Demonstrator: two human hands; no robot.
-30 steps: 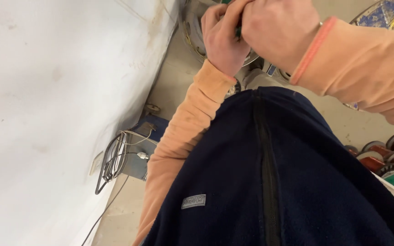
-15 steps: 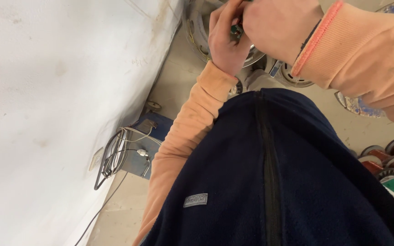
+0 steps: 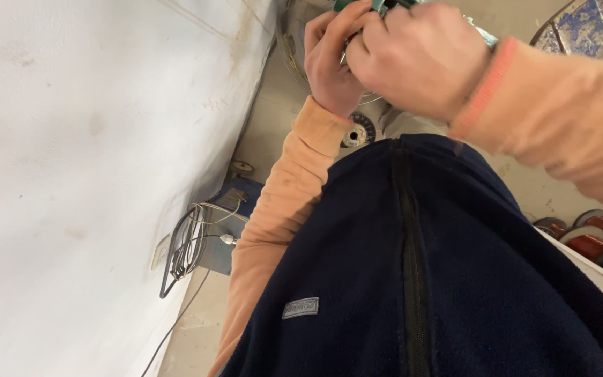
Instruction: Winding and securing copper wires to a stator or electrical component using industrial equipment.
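Both my hands are raised close together at the top of the view, in front of my dark blue zipped vest (image 3: 413, 279). My left hand (image 3: 333, 59) is curled around a small green-handled tool (image 3: 357, 5), only partly visible at the frame's top edge. My right hand (image 3: 420, 59) is closed over the same tool from the right, its knuckles hiding most of it. Orange sleeves cover both arms. What the tool's tip touches is hidden.
A white wall (image 3: 92, 160) fills the left side. At its foot a coiled grey cable (image 3: 183, 251) hangs by a blue box (image 3: 228, 223). Wire spools (image 3: 587, 241) lie on the floor at right, and a round spool (image 3: 357, 129) shows under my hands.
My hands have shifted slightly down and right in the view, and the right hand now covers more of the green tool.
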